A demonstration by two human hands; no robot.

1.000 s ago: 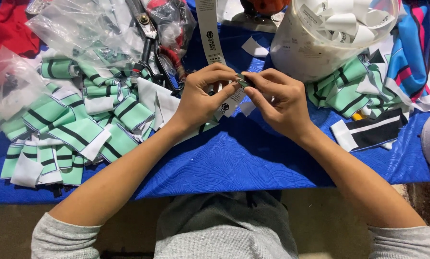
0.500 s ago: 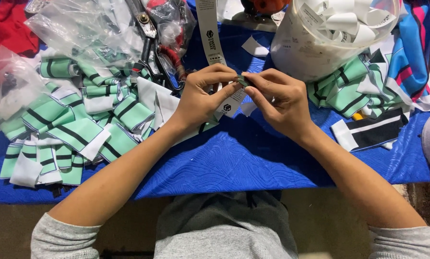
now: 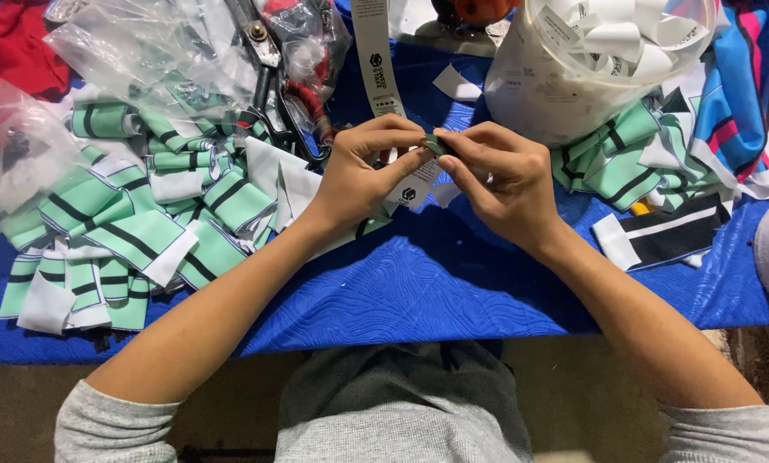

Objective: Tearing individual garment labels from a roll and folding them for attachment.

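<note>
My left hand (image 3: pixel 366 170) and my right hand (image 3: pixel 498 177) meet above a blue cloth-covered table (image 3: pixel 419 283). Between their fingertips they pinch one small folded dark-green piece of fabric (image 3: pixel 434 144). A long white label strip (image 3: pixel 383 77) with dark printing runs from the back of the table down under my left hand. Most of the small piece is hidden by my fingers.
A heap of mint-green, black and white striped fabric pieces (image 3: pixel 136 223) lies at the left under clear plastic bags (image 3: pixel 144 51). Scissors (image 3: pixel 273 94) rest behind my left hand. A translucent tub of white labels (image 3: pixel 590 60) stands at the back right beside more striped pieces (image 3: pixel 624 163).
Both hands stay almost in place. The fingers have shifted slightly on the small piece they pinch.
</note>
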